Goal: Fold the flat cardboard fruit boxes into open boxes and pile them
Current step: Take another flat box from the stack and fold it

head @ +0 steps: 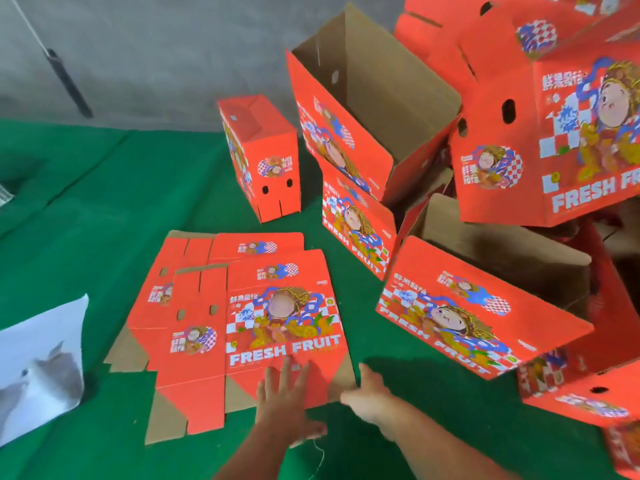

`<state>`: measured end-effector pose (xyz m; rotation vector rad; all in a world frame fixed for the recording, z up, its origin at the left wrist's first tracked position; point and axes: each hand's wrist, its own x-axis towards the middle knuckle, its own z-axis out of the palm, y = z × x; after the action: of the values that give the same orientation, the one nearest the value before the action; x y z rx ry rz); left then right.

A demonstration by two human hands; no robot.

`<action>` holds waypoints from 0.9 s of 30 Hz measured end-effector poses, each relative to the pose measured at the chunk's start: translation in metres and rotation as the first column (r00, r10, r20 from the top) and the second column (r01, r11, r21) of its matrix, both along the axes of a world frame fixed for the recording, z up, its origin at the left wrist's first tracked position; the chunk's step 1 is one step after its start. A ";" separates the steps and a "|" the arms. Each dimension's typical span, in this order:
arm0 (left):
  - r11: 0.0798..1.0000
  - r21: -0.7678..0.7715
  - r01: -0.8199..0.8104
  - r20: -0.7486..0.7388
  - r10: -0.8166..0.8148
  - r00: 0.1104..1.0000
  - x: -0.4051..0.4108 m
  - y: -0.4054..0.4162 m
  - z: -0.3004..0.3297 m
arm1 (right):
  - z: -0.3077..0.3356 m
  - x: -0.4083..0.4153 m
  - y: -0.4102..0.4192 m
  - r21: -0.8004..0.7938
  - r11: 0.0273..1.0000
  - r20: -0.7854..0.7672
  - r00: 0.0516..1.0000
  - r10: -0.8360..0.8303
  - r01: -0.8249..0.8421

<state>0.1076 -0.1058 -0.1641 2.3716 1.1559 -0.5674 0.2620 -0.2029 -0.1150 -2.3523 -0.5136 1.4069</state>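
Observation:
Two flat red "FRESH FRUIT" cardboard boxes lie overlapped on the green cloth, the top flat box (277, 323) over the lower flat box (166, 306). My left hand (287, 400) lies flat, fingers straight, on the top sheet's near flap. My right hand (367, 393) is at that sheet's near right corner, its fingers under or at the edge; the grip itself is hidden. A heap of folded open boxes (485, 306) fills the right side, tilted at several angles.
One closed upright red box (266, 157) stands alone behind the flat sheets. A white paper with a grey picture (38, 368) lies at the left. The green cloth (86, 202) stretches to a grey wall, with a dark handle (69, 84) leaning there.

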 end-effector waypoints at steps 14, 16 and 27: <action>0.842 0.486 0.236 0.240 -0.388 0.890 -0.013 0.015 0.013 | -0.018 0.004 0.019 -0.002 0.880 -0.309 0.837 -0.452 0.475; 0.862 0.482 0.159 0.341 -0.351 0.872 -0.007 0.021 0.025 | -0.007 0.003 0.021 0.094 0.834 -0.349 0.803 -0.483 0.543; 0.926 0.286 -0.246 0.592 0.031 0.805 -0.028 0.032 0.038 | 0.094 0.066 -0.004 0.567 0.805 0.122 0.949 -0.291 0.174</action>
<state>0.0793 -0.0741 -0.1259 2.4394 1.1867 0.4443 0.3283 -0.2065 -0.0212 -1.9978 -0.5687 0.7698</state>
